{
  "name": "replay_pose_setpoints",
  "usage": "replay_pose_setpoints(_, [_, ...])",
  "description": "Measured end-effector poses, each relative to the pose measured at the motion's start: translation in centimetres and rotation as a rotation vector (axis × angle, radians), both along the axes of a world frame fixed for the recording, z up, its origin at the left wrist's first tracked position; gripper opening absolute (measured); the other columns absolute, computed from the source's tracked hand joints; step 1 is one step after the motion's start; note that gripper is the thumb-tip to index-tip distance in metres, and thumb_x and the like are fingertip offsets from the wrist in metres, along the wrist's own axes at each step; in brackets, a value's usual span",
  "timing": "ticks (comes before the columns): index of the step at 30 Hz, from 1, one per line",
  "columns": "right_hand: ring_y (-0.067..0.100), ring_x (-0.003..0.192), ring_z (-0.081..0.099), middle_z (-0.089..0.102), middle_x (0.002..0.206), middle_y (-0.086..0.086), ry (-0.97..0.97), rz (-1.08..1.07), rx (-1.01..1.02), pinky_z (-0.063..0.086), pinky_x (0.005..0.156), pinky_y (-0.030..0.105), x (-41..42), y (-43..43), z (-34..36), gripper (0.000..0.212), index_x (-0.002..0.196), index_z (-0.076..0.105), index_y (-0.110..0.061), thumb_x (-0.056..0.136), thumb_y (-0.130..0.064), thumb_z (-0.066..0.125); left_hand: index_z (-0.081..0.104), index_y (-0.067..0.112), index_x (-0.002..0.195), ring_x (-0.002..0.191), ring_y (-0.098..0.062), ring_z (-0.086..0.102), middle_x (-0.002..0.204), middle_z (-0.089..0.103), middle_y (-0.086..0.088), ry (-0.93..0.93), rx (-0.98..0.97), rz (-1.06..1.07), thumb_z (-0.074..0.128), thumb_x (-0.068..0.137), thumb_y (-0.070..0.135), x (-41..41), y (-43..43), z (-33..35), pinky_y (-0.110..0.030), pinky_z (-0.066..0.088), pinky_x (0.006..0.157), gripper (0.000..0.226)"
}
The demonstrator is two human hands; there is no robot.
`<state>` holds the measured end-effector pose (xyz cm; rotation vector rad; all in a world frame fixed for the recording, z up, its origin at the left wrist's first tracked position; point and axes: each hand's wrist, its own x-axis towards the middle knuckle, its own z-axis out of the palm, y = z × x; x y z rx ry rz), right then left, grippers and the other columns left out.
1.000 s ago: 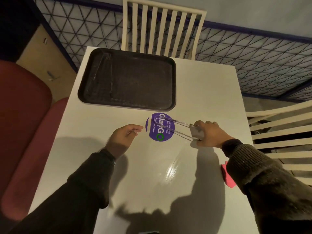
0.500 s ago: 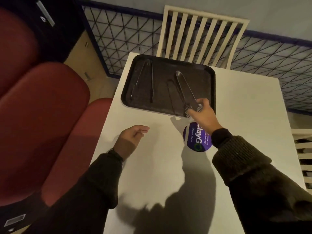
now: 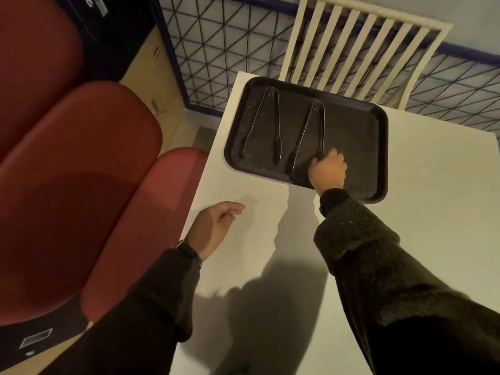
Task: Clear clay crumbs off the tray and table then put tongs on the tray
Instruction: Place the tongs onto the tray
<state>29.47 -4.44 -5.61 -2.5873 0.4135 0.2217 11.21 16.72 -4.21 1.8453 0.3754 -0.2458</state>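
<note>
A dark tray [image 3: 357, 147] sits at the far end of the white table [image 3: 422, 201]. One pair of metal tongs [image 3: 278, 131] lies on its left part, tips toward me. A second pair of tongs [image 3: 318, 105] lies beside it near the middle. My right hand [image 3: 328, 169] reaches over the tray's near edge, with its fingers closed on the near tip of this second pair's right arm. My left hand [image 3: 213, 226] hovers over the table's left edge, fingers loosely apart and holding nothing. I cannot make out any clay crumbs.
A white slatted chair [image 3: 359, 50] stands behind the table's far edge. Red cushioned seats [image 3: 81, 171] run close along the left side. A dark wire mesh fence [image 3: 230, 50] lines the back. My arms cast shadows over the near table surface.
My right hand carried the second tongs from the table over the purple sticker onto the tray and laid them beside the first pair. The view swung left. My left hand barely moved.
</note>
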Motion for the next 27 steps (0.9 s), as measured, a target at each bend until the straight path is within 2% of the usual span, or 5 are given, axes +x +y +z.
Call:
replay_pose_setpoints(2, [0.038,0.116,0.050,0.046,0.132,0.021,0.086,0.044,-0.034,0.042,0.098,0.043,0.1,-0.6,-0.5,0.035,0.127,0.046,0.000,0.095,-0.015,0.043,0.065,0.031,0.096,0.082,0.015,0.062,0.097,0.067,0.014,0.005,0.032,-0.013,0.048,0.094,-0.006,0.0,0.3,-0.2,-0.002,0.044,0.087,0.041])
replay_pose_setpoints(7, [0.036,0.121,0.050,0.045,0.136,0.019,0.105,0.055,0.014,0.041,0.102,0.040,1.0,-0.5,-0.6,0.036,0.131,0.045,-0.001,0.096,-0.007,0.043,0.063,0.039,0.088,0.083,0.015,0.062,0.095,0.066,0.022,0.008,0.030,-0.002,0.049,0.094,-0.007,0.4,0.9,-0.8,-0.003,0.044,0.086,0.048])
replay_pose_setpoints(9, [0.035,0.121,0.052,0.043,0.138,0.019,0.099,0.072,0.031,0.040,0.104,0.039,1.5,-0.2,-0.5,0.035,0.130,0.046,-0.002,0.096,-0.007,0.044,0.064,0.042,0.087,0.082,0.015,0.062,0.091,0.067,0.026,0.014,0.019,0.011,0.049,0.094,-0.006,0.5,1.0,-0.9,-0.007,0.045,0.088,0.051])
replay_pose_setpoints(15, [0.036,0.121,0.051,0.044,0.136,0.020,0.110,0.088,0.026,0.041,0.105,0.040,2.5,1.5,-0.4,0.035,0.131,0.046,-0.001,0.097,-0.007,0.042,0.063,0.040,0.089,0.096,-0.012,0.065,0.098,0.066,0.020,0.035,-0.001,0.012,0.046,0.095,-0.006,0.7,1.1,-0.6,-0.026,0.046,0.099,0.049])
replay_pose_setpoints(27, [0.035,0.120,0.053,0.046,0.135,0.021,0.151,0.113,0.001,0.043,0.104,0.040,2.2,3.5,-1.0,0.038,0.133,0.044,0.000,0.095,-0.004,0.045,0.065,0.041,0.086,0.095,-0.011,0.065,0.092,0.069,0.027,0.032,-0.005,0.021,0.047,0.093,-0.006,1.0,0.9,-0.6,-0.034,0.048,0.103,0.051])
